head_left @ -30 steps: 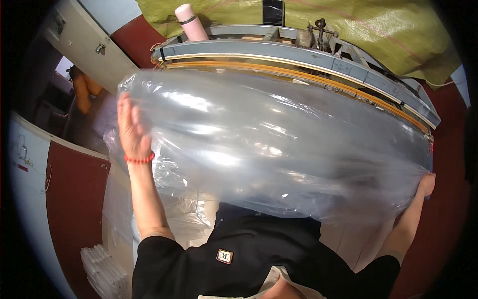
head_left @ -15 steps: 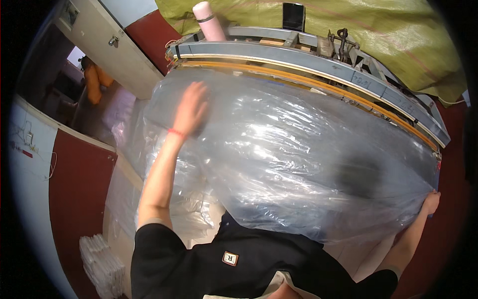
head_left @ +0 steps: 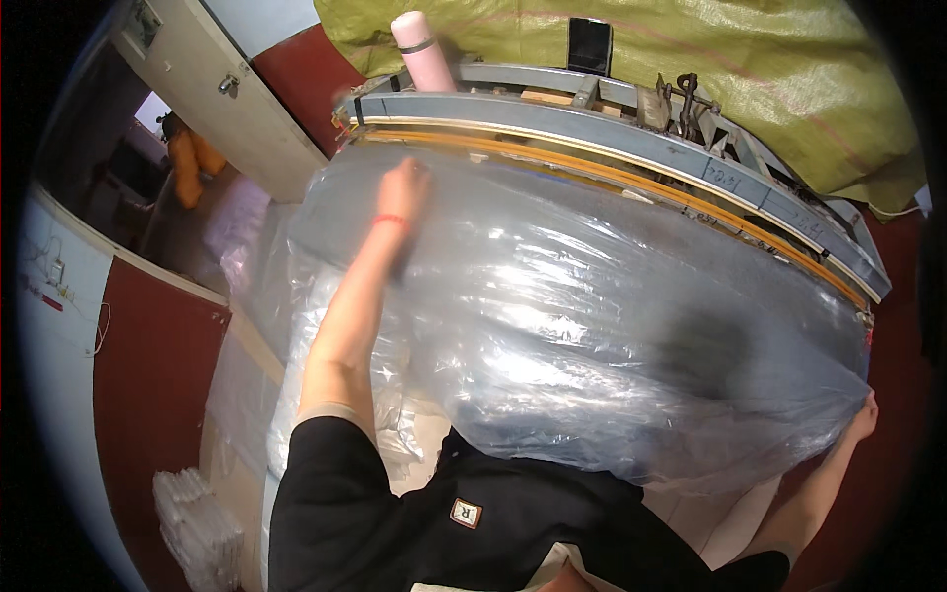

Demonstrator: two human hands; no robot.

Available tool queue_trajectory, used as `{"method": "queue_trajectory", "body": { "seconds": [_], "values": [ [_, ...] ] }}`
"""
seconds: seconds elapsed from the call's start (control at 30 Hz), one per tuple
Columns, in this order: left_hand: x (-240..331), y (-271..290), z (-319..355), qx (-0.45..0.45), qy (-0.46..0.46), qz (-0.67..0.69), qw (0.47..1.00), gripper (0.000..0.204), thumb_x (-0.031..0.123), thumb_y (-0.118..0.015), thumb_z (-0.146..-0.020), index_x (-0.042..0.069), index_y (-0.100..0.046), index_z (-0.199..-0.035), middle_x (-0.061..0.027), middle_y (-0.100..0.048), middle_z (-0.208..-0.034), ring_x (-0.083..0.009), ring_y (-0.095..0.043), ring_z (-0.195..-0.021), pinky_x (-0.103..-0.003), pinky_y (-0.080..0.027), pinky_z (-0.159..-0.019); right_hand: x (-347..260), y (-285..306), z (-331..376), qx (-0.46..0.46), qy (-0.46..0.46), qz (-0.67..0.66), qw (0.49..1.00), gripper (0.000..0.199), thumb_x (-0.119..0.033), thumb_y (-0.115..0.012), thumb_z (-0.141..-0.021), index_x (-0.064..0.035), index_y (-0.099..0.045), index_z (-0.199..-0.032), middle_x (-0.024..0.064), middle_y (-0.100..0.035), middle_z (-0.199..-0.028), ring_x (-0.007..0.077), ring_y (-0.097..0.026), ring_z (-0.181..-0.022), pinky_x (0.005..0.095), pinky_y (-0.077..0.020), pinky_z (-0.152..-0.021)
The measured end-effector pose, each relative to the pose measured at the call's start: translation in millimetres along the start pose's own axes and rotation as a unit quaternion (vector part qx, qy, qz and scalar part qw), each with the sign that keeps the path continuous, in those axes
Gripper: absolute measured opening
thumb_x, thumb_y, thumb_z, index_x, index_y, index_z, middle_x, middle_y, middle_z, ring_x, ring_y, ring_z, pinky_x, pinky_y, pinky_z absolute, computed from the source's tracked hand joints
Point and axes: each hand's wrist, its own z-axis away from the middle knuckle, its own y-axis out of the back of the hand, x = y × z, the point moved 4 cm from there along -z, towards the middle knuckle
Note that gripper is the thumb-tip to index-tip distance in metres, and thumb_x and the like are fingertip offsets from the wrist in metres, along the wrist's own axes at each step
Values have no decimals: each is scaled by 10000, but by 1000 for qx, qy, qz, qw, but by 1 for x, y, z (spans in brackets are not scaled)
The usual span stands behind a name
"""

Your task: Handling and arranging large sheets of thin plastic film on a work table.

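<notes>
Sheet: clear, wrinkled plastic (head_left: 552,286) spread wide in front of the person, its far edge along the frame, its right side drawn to a point at the right hand; a dark shadow falls on its right half.
Tarp: yellow-green (head_left: 750,69), creased, beyond the frame.
Frame: grey metal (head_left: 557,113), running along the far side of the sheet, with an orange strip (head_left: 533,150) on its near side.
Door: pale (head_left: 187,59), ajar at the upper left.
Stack: folded clear plastic (head_left: 197,533), lower left.
Bottle: pink (head_left: 424,54), tilted, at the frame's left end.
Left hand: over the sheet's far left part (head_left: 402,189), blurred; finger opening, contact and grip cannot be told.
Right hand: closed (head_left: 865,417), gripping the sheet's right edge.
Phone: black (head_left: 590,46), against the tarp.
Bracelet: red (head_left: 391,219), on the left wrist.
</notes>
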Motion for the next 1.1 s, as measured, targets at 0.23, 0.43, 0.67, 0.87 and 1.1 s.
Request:
{"method": "queue_trajectory", "body": {
  "seconds": [0.23,0.43,0.67,0.87,1.1],
  "values": [
    [-27,-2,-20,-40,59,-28,997,237,205,-654,-704,60,-615,-887,-126,-632,-792,-265,-614,-725,-354,-471,-656,-34,34,6,-2,-40,-97,994,319,-274,-607,-808,7,-600,-961,73,-599,-929,152,-550,-833,279,-438,-766],
    [-10,1,-28,-5,-40,-94,995,193,187,-488,-771,43,-601,-830,-161,-579,-903,-338,-540,-876,-418,-437,-719,-32,29,-36,-52,-42,-54,996,330,-270,-603,-809,32,-598,-942,91,-611,-906,153,-562,-803,271,-444,-751],
    [-47,0,-55,130,212,348,904,275,193,-410,-830,82,-445,-581,-5,-366,-519,-92,-325,-457,-272,-279,-403,-117,-96,8,35,125,349,928,301,-309,-471,-808,-81,-667,-803,133,-636,-823,267,-615,-747,358,-457,-678],
    [-175,-33,-92,179,113,248,945,219,168,-459,-835,65,-459,-642,30,-417,-555,-76,-372,-511,-239,-306,-458,-47,-195,-17,56,77,-31,995,224,-226,-579,-792,-1,-580,-796,85,-607,-746,160,-560,-705,291,-441,-672],
    [-147,-61,-101,165,185,397,884,195,171,-537,-828,73,-498,-663,37,-466,-617,-55,-394,-544,-196,-313,-491,-64,-197,-15,90,62,-9,994,198,-182,-659,-738,-7,-569,-719,52,-593,-668,127,-553,-628,256,-439,-646]
  ]
}}
